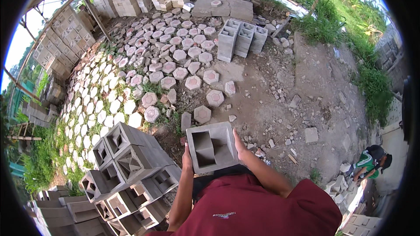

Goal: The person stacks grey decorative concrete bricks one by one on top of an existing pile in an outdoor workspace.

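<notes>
A grey concrete ventilation block (pixel 223 146) with recessed openings is held in front of my body, its patterned face turned up. My left hand (pixel 187 159) presses flat against its left side. On the opposite side, my right hand (pixel 240 147) grips the block, fingers along its edge. Close by on the left rises a stack of similar grey ventilation blocks (pixel 139 162), some with diamond or triangular openings. The held block is apart from that stack.
Hexagonal pavers (pixel 193 82) cover the ground ahead and left. Three short columns of grey blocks (pixel 229 41) stand farther ahead, near a concrete slab (pixel 205 8). Rubble (pixel 280 94) lies to the right. Another person (pixel 372 162) in green bends at far right. A wooden post (pixel 94 8) stands at left.
</notes>
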### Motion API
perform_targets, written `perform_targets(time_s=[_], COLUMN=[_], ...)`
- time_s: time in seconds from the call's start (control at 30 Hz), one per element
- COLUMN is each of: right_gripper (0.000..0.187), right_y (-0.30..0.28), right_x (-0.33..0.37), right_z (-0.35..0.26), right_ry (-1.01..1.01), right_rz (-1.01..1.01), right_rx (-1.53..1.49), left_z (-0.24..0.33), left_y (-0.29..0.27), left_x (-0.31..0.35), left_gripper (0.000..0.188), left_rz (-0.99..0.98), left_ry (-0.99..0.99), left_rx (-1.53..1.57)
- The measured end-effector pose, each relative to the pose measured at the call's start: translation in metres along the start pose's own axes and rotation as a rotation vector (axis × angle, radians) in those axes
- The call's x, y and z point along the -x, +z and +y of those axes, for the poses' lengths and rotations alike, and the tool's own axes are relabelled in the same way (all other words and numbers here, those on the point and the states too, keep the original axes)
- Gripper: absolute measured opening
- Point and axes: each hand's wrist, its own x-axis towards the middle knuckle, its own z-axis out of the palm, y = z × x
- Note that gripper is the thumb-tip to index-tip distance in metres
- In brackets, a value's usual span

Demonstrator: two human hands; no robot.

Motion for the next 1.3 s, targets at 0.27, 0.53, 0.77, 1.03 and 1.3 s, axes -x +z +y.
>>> perform_targets(time_s=[0.27, 0.53, 0.77, 1.03, 1.3], right_gripper=[0.090, 0.085, 0.069, 0.071, 0.070], right_y=[-0.077, -0.114, -0.147, -0.192, -0.277], right_x=[0.023, 0.017, -0.057, -0.164, -0.252], right_z=[-0.081, -0.129, -0.213, -0.343, -0.469], right_ry=[-0.435, -0.567, -0.586, -0.529, -0.441], right_rz=[0.208, 0.547, 0.483, 0.366, 0.342], right_rx=[-0.008, -0.075, -0.049, 0.050, 0.143], left_z=[0.033, 0.075, 0.098, 0.151, 0.158], left_y=[0.144, 0.262, 0.337, 0.450, 0.575], left_x=[-0.037, -0.061, -0.160, -0.272, -0.391], left_gripper=[0.064, 0.066, 0.066, 0.065, 0.066], left_rz=[-0.383, -0.524, -0.566, -0.637, -0.565], left_ry=[-0.022, -0.140, -0.090, -0.159, -0.199], left_rx=[0.001, -0.191, -0.197, -0.134, -0.161])
